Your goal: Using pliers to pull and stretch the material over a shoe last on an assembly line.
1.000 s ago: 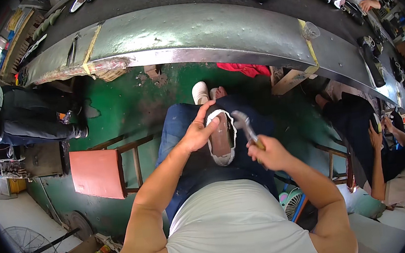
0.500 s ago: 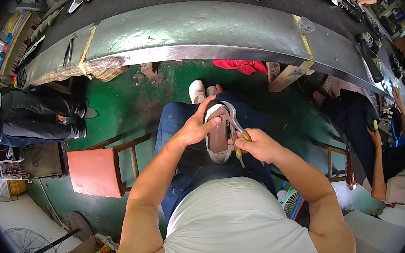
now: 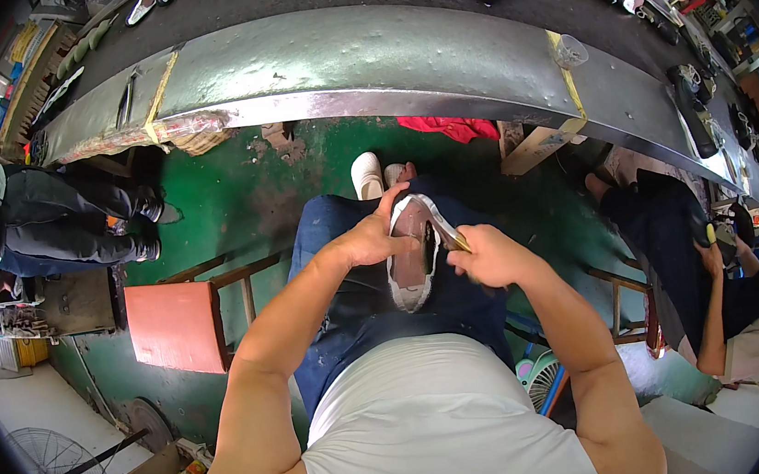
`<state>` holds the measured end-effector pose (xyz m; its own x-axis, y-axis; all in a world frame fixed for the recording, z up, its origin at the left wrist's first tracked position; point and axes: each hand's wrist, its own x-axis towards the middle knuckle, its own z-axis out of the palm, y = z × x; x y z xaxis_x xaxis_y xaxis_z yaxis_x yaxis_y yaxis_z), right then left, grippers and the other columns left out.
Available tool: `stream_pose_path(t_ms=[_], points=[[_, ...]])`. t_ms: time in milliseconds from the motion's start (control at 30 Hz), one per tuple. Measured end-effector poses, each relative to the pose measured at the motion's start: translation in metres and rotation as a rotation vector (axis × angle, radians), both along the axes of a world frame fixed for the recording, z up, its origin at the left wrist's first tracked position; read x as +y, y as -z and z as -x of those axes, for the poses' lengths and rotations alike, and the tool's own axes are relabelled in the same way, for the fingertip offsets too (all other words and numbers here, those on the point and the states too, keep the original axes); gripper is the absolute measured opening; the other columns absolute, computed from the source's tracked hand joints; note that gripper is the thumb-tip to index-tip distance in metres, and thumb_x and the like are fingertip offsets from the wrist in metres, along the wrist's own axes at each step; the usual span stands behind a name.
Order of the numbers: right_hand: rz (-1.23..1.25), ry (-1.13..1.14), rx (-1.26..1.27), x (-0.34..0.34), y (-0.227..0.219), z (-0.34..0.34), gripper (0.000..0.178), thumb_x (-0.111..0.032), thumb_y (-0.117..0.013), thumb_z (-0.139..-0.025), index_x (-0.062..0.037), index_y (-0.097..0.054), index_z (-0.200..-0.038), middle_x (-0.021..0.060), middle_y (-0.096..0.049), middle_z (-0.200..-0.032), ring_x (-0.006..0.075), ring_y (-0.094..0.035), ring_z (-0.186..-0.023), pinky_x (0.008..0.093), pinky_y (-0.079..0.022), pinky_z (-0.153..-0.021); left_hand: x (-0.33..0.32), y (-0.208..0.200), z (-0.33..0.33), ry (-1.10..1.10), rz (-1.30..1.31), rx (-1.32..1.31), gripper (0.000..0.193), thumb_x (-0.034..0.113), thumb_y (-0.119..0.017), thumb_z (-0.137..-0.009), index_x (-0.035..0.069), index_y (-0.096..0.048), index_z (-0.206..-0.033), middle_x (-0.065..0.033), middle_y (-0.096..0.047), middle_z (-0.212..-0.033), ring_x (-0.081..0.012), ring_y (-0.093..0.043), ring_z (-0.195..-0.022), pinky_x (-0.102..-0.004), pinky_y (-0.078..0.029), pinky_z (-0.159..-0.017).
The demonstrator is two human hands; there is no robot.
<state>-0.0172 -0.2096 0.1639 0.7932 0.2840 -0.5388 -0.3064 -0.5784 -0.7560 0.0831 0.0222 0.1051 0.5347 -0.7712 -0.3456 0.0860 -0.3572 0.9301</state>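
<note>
Over dark-blue denim trousers (image 3: 318,222), the left hand (image 3: 371,241) is gripping the far end of a long, white-rimmed shoe upper with a brown board (image 3: 413,272), its thumb pressing on the board. Upper is lying over the lap, between both hands, flat brown side facing up. At its right edge, curved steel pincers with a yellowish handle (image 3: 461,241) are reaching in. Right hand (image 3: 492,256) is closing tight round them. Just changed: handles, splayed half a second back, are now bunching inside the fist; probably biting the rim, tips too small to confirm. Rim looking pale and uneven, board matt, steel dull grey. Farther right, a mint-green, round-caged fan (image 3: 542,377) is showing beside the arm.
</note>
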Motion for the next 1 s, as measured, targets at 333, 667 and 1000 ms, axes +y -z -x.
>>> stream_pose_path(t_ms=[333, 667, 1000], points=[[-0.497, 0.296, 0.3, 0.002, 0.016, 0.005, 0.023, -0.017, -0.058, -0.099, -0.0029, -0.059, -0.118, 0.0073, -0.067, -0.101, 0.0207, -0.069, -0.094, 0.0372, -0.058, -0.08, 0.002, 0.022, -0.004, -0.2, 0.214, 0.212, 0.068, 0.017, -0.06, -0.101, 0.016, -0.021, -0.158, -0.0116, -0.046, -0.147, -0.0203, -0.043, -0.133, -0.0334, -0.032, -0.115], [-0.046, 0.255, -0.199, 0.036, 0.068, 0.017, 0.025, -0.022, -0.059, -0.099, 0.0028, -0.058, -0.094, 0.0164, -0.067, -0.077, 0.0292, -0.067, -0.066, 0.0393, -0.053, -0.064, 0.005, 0.051, 0.002, -0.376, 0.342, 0.116, 0.046, 0.015, -0.059, -0.102, 0.011, -0.046, -0.146, -0.0051, -0.064, -0.12, -0.0131, -0.056, -0.11, -0.0293, -0.046, -0.099], [0.343, 0.159, -0.44, 0.047, 0.057, 0.037, 0.021, -0.018, -0.059, -0.097, 0.0032, -0.056, -0.097, 0.023, -0.067, -0.084, 0.0421, -0.067, -0.081, 0.047, -0.052, -0.073, 0.006, 0.038, 0.014, -0.458, 0.49, 0.271, 0.044, 0.013, -0.06, -0.101, 0.012, -0.049, -0.143, -0.0018, -0.062, -0.116, -0.0104, -0.056, -0.108, -0.0276, -0.048, -0.095]])
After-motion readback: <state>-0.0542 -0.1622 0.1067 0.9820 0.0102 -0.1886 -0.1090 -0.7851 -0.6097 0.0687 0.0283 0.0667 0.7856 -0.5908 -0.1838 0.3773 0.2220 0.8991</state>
